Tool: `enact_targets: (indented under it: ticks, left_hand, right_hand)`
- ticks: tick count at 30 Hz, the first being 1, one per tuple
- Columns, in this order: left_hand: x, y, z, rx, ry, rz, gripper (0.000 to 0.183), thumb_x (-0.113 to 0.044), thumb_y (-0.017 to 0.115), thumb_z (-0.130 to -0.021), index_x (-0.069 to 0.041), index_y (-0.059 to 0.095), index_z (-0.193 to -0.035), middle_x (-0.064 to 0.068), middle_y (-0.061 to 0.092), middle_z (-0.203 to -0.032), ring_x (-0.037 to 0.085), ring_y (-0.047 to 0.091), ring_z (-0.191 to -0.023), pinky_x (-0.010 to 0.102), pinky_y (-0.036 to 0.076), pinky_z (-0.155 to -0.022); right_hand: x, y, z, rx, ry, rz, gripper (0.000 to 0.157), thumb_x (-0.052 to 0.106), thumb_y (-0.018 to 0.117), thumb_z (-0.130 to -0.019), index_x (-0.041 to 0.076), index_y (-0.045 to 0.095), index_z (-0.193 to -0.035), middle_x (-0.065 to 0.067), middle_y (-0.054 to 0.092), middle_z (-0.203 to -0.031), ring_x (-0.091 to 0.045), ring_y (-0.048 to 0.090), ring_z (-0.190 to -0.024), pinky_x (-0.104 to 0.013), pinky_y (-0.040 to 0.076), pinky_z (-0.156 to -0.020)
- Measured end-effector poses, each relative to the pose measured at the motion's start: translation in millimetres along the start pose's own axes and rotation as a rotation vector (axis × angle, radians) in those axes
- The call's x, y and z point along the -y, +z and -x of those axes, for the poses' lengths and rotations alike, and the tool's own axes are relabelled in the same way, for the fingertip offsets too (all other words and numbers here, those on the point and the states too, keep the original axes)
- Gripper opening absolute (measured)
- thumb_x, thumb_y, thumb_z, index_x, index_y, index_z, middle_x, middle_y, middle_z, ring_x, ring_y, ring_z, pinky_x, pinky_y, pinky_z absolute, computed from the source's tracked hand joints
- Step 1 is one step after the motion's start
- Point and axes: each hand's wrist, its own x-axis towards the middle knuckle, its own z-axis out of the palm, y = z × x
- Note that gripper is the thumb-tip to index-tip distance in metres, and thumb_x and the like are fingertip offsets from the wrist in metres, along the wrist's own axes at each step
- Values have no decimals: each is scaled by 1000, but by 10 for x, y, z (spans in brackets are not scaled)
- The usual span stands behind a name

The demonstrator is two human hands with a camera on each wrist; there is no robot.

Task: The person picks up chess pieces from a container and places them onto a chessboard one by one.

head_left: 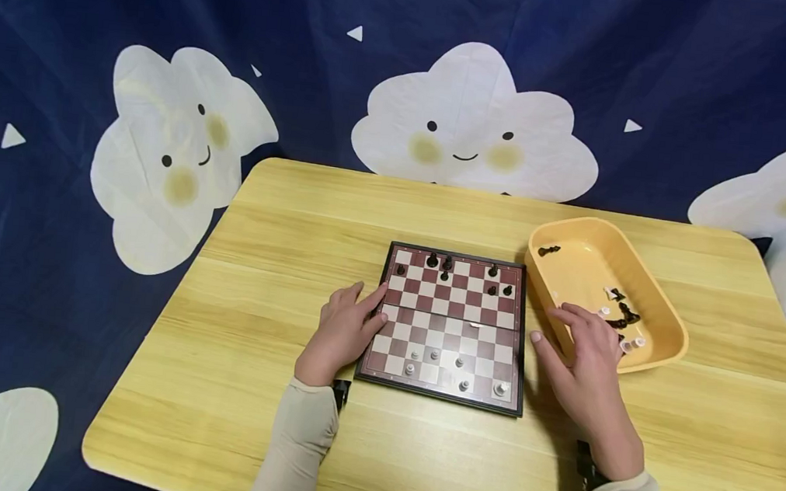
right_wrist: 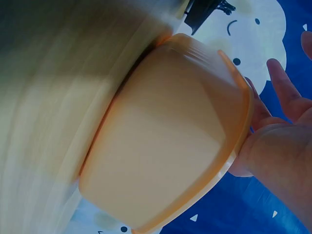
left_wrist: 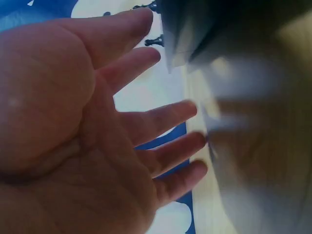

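Note:
A chessboard (head_left: 454, 309) with dark red and white squares lies on the table. Several black chess pieces (head_left: 447, 263) stand toward its far side and several white chess pieces (head_left: 459, 363) toward its near side. My left hand (head_left: 343, 331) is at the board's left edge, thumb and index finger at the frame; its spread fingers (left_wrist: 163, 119) show in the left wrist view. Over the near left rim of a yellow plastic bin (head_left: 661, 308) reaches my right hand (head_left: 589, 364), fingers loosely bent, with nothing visibly held. Its fingertips partly cover the pieces beneath.
Inside the bin lie loose black pieces (head_left: 629, 313) and white pieces (head_left: 639, 343), with one black piece (head_left: 549, 251) apart at the far left corner. A light wooden table (head_left: 212, 386) carries everything. Behind it hangs a blue cloth (head_left: 302, 3) printed with clouds.

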Motion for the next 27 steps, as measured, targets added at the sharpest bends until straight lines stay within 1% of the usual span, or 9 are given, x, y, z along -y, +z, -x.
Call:
enact_targets:
  ticks: [2,4,8,10,12,17,22,27]
  left_hand:
    - [9,9,-1,25,-18,-4,54,-33,56,-108,-24,43,-160,25,25,-167,48,14,-154,62,13,-121]
    - [19,18,-5,48,-23,-5,54,-33,53,-109,-25,41,-161,25,20,-169,49,4,-156,64,6,-122]
    - [45,20,-10,90,-21,-1,55,-35,49,-110,-26,36,-163,23,14,-170,49,-6,-155,67,-4,-120]
    - [59,16,-12,110,-21,6,56,-36,46,-111,-27,32,-164,22,11,-171,48,-10,-155,68,-7,-119]
    - [71,14,-19,126,-23,19,56,-37,45,-111,-28,30,-165,21,9,-172,48,-12,-155,69,-8,-119]
    - [85,7,-29,137,-16,46,56,-37,44,-111,-29,30,-165,21,7,-172,47,-14,-155,70,-7,-118]
    - [87,14,-25,127,-1,55,55,-34,46,-111,-25,33,-164,23,10,-171,50,-11,-155,72,-6,-117]
    - [84,23,-24,114,4,52,55,-33,47,-111,-24,35,-164,25,12,-170,51,-9,-154,73,-4,-117]
  right_hand:
    - [1,-1,2,8,4,-1,42,12,77,-89,0,66,-128,-27,55,-139,-50,37,-131,-61,17,-109]
    - [0,-4,2,18,8,-2,41,11,77,-89,0,66,-128,-27,55,-139,-51,37,-132,-61,16,-110]
    - [6,-11,5,38,15,-6,39,12,77,-91,1,67,-127,-27,55,-139,-51,36,-133,-64,14,-112]
    - [6,-13,8,42,15,-7,38,12,77,-91,1,67,-126,-27,55,-139,-52,36,-133,-66,14,-112]
    - [3,-13,9,41,11,-6,37,12,77,-91,1,67,-125,-27,55,-138,-52,36,-133,-66,14,-111]
    - [-1,-19,9,40,7,-2,36,12,76,-92,0,67,-125,-27,55,-138,-53,36,-132,-66,13,-111]
    - [-18,-17,22,47,14,1,36,13,75,-93,0,67,-125,-29,53,-138,-56,34,-131,-69,10,-113]
    - [-13,-23,24,45,10,1,35,12,76,-92,1,68,-124,-28,54,-138,-55,35,-131,-69,12,-112]
